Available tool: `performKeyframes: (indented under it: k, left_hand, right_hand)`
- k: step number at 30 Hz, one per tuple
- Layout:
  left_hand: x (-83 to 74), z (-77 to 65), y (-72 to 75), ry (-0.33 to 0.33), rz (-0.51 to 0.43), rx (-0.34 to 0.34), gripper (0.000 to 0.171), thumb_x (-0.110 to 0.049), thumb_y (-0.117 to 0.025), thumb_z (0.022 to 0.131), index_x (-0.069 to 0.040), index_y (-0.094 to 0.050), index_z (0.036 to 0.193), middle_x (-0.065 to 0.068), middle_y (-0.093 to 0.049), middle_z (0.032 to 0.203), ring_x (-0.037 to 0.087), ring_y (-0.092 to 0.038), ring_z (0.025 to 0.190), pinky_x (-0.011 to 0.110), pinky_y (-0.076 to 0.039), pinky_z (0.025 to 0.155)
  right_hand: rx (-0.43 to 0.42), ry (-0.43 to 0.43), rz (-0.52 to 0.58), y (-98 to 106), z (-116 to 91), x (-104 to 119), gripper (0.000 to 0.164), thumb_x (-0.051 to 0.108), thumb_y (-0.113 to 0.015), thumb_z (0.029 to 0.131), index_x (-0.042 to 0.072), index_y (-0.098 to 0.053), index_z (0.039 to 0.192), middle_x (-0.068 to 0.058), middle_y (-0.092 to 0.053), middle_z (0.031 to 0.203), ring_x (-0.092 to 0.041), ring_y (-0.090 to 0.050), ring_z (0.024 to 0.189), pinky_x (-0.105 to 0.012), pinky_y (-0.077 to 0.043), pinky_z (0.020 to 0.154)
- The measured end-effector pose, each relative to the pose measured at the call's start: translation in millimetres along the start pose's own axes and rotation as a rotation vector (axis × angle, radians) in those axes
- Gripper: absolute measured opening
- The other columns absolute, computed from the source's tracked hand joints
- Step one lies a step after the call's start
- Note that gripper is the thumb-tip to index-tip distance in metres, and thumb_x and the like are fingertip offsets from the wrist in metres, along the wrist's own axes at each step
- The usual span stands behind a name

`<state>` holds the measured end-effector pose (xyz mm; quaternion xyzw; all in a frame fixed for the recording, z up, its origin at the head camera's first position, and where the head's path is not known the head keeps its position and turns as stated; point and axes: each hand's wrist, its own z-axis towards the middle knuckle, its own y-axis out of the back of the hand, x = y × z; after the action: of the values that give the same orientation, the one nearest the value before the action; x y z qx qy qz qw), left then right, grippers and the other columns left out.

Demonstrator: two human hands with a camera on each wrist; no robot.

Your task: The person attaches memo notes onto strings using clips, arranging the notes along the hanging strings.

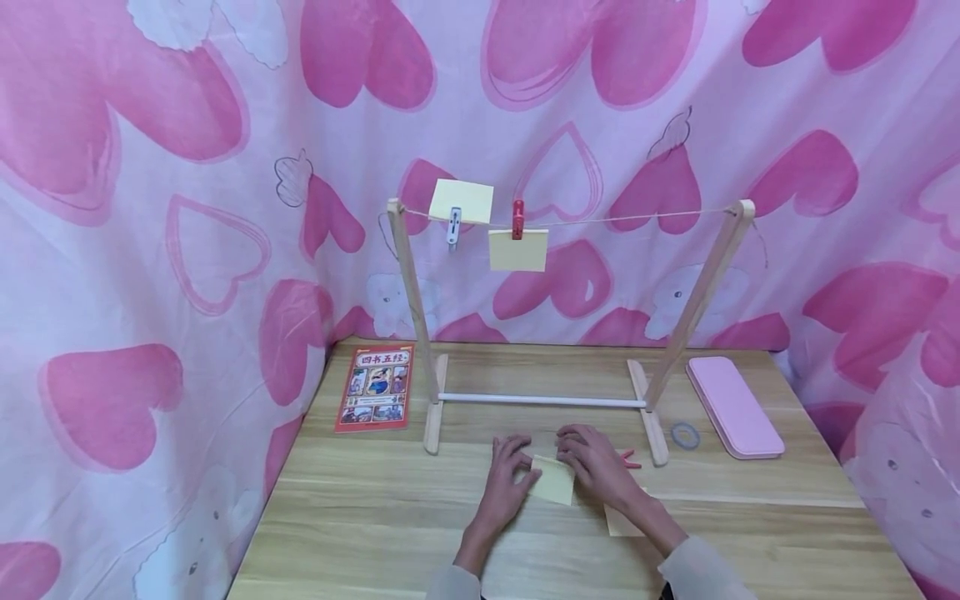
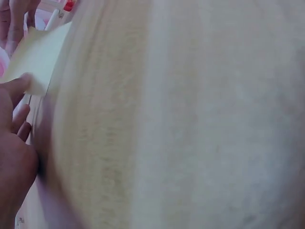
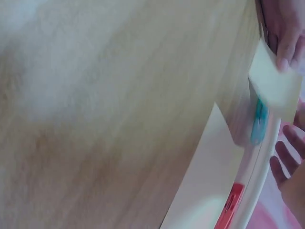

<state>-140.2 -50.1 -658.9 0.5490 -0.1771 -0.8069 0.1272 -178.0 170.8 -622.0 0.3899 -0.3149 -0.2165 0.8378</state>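
A pale yellow sticky note (image 1: 553, 482) is held between both hands, low over the table. My left hand (image 1: 504, 492) pinches its near left corner, with the thumb across its face in the left wrist view. The right hand (image 1: 600, 467) pinches the far right edge; its other fingers are spread in the right wrist view. Under the right forearm lies a second sticky note (image 1: 622, 523). Just beyond the right hand is a red clothespin (image 1: 630, 460). A blue clothespin (image 3: 259, 121) lies close to the held note in the right wrist view.
A wooden stand (image 1: 420, 317) with a string stands behind the hands. A grey-blue clothespin (image 1: 453, 227) and a red one (image 1: 518, 220) grip notes on the string. A red-bordered booklet (image 1: 375, 388) lies left; a ring (image 1: 685, 435) and pink case (image 1: 735, 407) lie right.
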Motion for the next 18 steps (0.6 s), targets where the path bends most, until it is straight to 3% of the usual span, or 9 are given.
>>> performKeyframes:
  k: [5,8,10,13,16,18]
  left_hand:
    - [-2.8,-1.7,1.3,0.069,-0.109,-0.088,0.01,-0.006,-0.076,0.099,0.0,-0.07,0.094,0.02,-0.074,0.132,0.045,-0.066,0.131,0.069,-0.016,0.131]
    - [-3.5,-4.4,4.1,0.14,-0.183,-0.145,0.01,-0.011,-0.074,0.102,-0.002,-0.073,0.098,0.014,-0.078,0.122,0.046,-0.063,0.138,0.06,-0.022,0.132]
    - [-1.1,-6.2,3.9,0.151,-0.213,-0.191,0.011,-0.014,-0.073,0.104,-0.004,-0.074,0.1,0.009,-0.079,0.112,0.044,-0.067,0.135,0.052,-0.033,0.131]
    - [5.7,-7.8,1.1,0.111,-0.274,-0.241,0.012,-0.016,-0.073,0.106,-0.004,-0.074,0.102,0.007,-0.074,0.098,0.03,-0.074,0.112,0.035,-0.058,0.108]
    - [11.6,-8.8,-3.3,0.078,-0.352,-0.266,0.013,-0.016,-0.073,0.106,-0.004,-0.075,0.105,0.007,-0.072,0.096,0.014,-0.068,0.091,0.024,-0.059,0.082]
    - [14.9,-8.9,-7.1,0.087,-0.38,-0.288,0.014,-0.018,-0.075,0.105,-0.004,-0.077,0.109,0.006,-0.073,0.097,0.011,-0.067,0.09,0.022,-0.058,0.077]
  right_hand:
    - [0.131,-0.057,-0.021,10,-7,-7,0.038,0.004,-0.087,0.09,0.001,-0.075,0.125,-0.019,-0.071,0.129,-0.041,-0.066,0.12,-0.063,-0.056,0.1]
    - [0.212,-0.083,-0.049,12,-12,-10,0.052,0.013,-0.093,0.084,0.003,-0.073,0.13,-0.018,-0.068,0.132,-0.041,-0.062,0.124,-0.065,-0.054,0.103]
    - [0.225,-0.102,-0.05,11,-14,-11,0.05,0.013,-0.094,0.084,0.004,-0.073,0.13,-0.018,-0.068,0.131,-0.041,-0.061,0.124,-0.065,-0.054,0.103]
    - [0.202,-0.12,-0.058,9,-14,-13,0.043,0.007,-0.091,0.086,0.004,-0.074,0.125,-0.017,-0.069,0.126,-0.039,-0.062,0.12,-0.062,-0.056,0.101]
    - [0.167,-0.116,-0.065,7,-14,-15,0.036,0.001,-0.089,0.086,0.004,-0.074,0.119,-0.016,-0.07,0.122,-0.038,-0.064,0.115,-0.059,-0.057,0.097]
    - [0.151,-0.11,-0.065,7,-13,-16,0.033,0.0,-0.088,0.087,0.004,-0.074,0.116,-0.015,-0.07,0.12,-0.036,-0.064,0.113,-0.058,-0.057,0.096]
